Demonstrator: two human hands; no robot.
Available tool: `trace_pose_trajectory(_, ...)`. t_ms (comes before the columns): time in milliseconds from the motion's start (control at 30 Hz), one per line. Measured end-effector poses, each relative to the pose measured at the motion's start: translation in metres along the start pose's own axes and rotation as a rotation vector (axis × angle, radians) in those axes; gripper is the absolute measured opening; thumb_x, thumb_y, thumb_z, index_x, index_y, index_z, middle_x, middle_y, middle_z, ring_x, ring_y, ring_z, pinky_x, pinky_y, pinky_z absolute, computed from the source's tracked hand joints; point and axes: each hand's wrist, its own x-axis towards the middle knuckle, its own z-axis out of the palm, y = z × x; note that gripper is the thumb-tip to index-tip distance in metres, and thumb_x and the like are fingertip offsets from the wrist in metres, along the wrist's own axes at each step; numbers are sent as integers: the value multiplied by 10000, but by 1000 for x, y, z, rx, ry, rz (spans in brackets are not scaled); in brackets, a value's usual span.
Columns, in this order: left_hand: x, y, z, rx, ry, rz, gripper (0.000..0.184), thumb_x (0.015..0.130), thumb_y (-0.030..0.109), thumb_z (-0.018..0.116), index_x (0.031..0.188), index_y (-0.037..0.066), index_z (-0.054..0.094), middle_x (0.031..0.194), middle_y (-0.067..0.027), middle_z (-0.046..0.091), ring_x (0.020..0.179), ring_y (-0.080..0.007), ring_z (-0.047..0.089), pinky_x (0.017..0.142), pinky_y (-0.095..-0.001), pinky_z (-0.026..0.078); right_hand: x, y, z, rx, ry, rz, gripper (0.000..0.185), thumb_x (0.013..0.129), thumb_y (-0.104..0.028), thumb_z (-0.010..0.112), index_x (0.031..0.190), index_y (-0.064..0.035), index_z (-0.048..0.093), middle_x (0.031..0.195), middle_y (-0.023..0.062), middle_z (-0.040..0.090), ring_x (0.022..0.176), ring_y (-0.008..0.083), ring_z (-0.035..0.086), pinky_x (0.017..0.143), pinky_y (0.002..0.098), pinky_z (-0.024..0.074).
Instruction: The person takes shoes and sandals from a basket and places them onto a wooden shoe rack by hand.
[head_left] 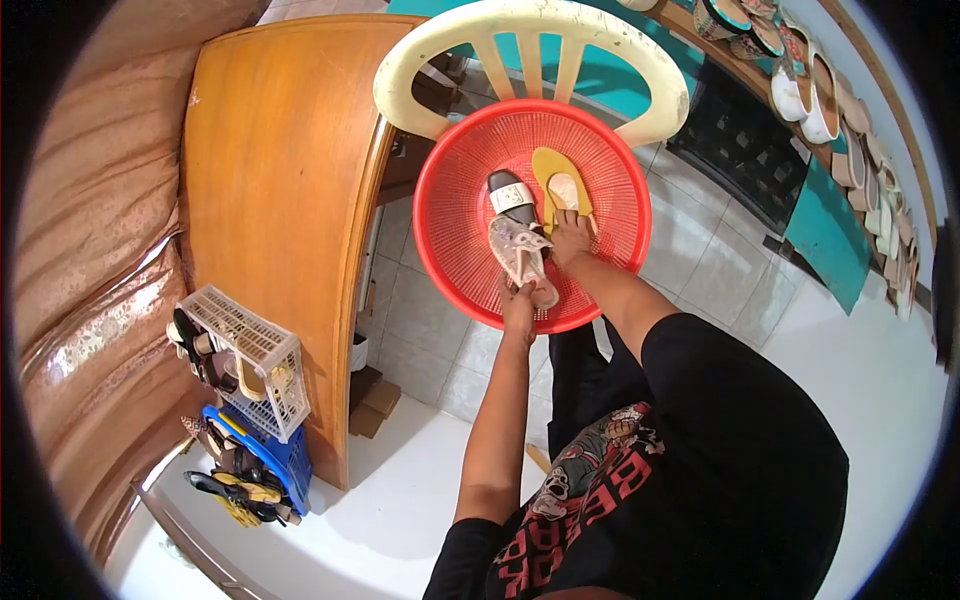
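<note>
My left hand (517, 308) is closed on the heel end of a beige shoe (517, 248) with a lace-like upper, at the near side of a red plastic basket (432, 215). My right hand (572, 238) reaches into the basket, its fingers curled over the heel end of a mustard-yellow shoe (548, 168) with a pale insole. Left of the yellow shoe lies a dark slide sandal (502, 180) with a white strap, partly covered by the beige shoe. My fingertips on the yellow shoe are partly hidden.
The basket rests on a cream plastic chair (400, 70). A wooden panel (270, 150) stands to the left, near a white crate (255, 325) and a blue crate (290, 460) holding shoes. At upper right, a shelf holds several shoes, including white flats (822, 110).
</note>
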Motion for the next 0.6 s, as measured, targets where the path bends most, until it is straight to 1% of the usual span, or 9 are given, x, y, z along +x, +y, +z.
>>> trace_pose_trajectory(33, -6, 4, 5, 8, 20, 4, 686, 887, -12, 527, 1486, 95, 210, 1332, -162, 491, 1127, -239, 553, 901, -364, 490, 5, -1, -1, 48, -55, 15, 276, 795, -245, 600, 985, -100, 739, 1210, 40, 504, 1174, 256, 410, 964, 391, 325)
trace_pose_trajectory(67, -14, 9, 9, 37, -6, 6, 651, 905, 102, 531, 1481, 131, 228, 1400, -141, 437, 1213, -270, 493, 960, -474, 444, 9, -2, -3, 96, -110, 32, 282, 800, -237, 596, 996, -90, 735, 1213, 50, 510, 1183, 264, 412, 968, 394, 330)
trace_pose_trajectory(200, -34, 15, 13, 142, -15, 13, 675, 924, 173, 545, 1508, 130, 208, 1524, -134, 291, 1289, -275, 427, 1043, -516, 347, 14, 7, -5, 173, -83, -12, 251, 773, -215, 628, 962, -89, 734, 1197, 79, 546, 1175, 276, 447, 978, 411, 339)
trace_pose_trajectory(367, -44, 19, 13, 114, -85, 2, 681, 931, 246, 579, 1499, 103, 231, 1506, -129, 324, 1294, -265, 431, 1036, -512, 348, -6, 23, -47, 329, 10, 4, 271, 727, -241, 682, 921, -56, 718, 1176, 113, 544, 1177, 286, 461, 984, 424, 352)
trace_pose_trajectory(433, -49, 22, 20, 188, -104, -45, 561, 957, 152, 485, 1481, 137, 286, 1490, -79, 371, 1272, -232, 460, 921, -405, 435, -9, 28, -47, 512, 142, -24, 231, 743, -231, 692, 845, -23, 694, 1055, 151, 563, 1062, 312, 526, 914, 469, 415)
trace_pose_trajectory(467, -49, 22, 22, 205, -135, -26, 578, 942, 155, 500, 1479, 141, 286, 1462, -71, 408, 1226, -220, 494, 904, -402, 439, -9, 29, -47, 507, 164, -13, 231, 743, -231, 692, 845, -23, 694, 1055, 151, 563, 1062, 312, 526, 914, 469, 415)
trace_pose_trajectory(533, -53, 22, 27, 267, -182, 0, 597, 932, 160, 514, 1481, 141, 279, 1457, -71, 415, 1211, -217, 499, 903, -402, 440, -8, 30, -55, 975, 133, 10, 205, 809, -214, 667, 806, -9, 666, 858, 134, 610, 835, 262, 622, 764, 432, 493)
trace_pose_trajectory(567, -56, 22, 30, 325, -204, 13, 616, 922, 165, 528, 1482, 142, 272, 1451, -72, 422, 1196, -215, 504, 902, -403, 440, -11, 31, -63, 970, 157, 13, 205, 809, -214, 667, 806, -9, 666, 858, 134, 610, 835, 262, 622, 764, 432, 493)
trace_pose_trajectory(600, -70, 32, 39, 364, -232, 4, 747, 881, 160, 630, 1493, 63, 213, 1456, -146, 378, 1269, -260, 445, 1016, -435, 377, -14, 30, -73, 1200, 42, 108, 224, 841, -221, 650, 805, -1, 662, 773, 110, 612, 732, 222, 620, 681, 398, 496)
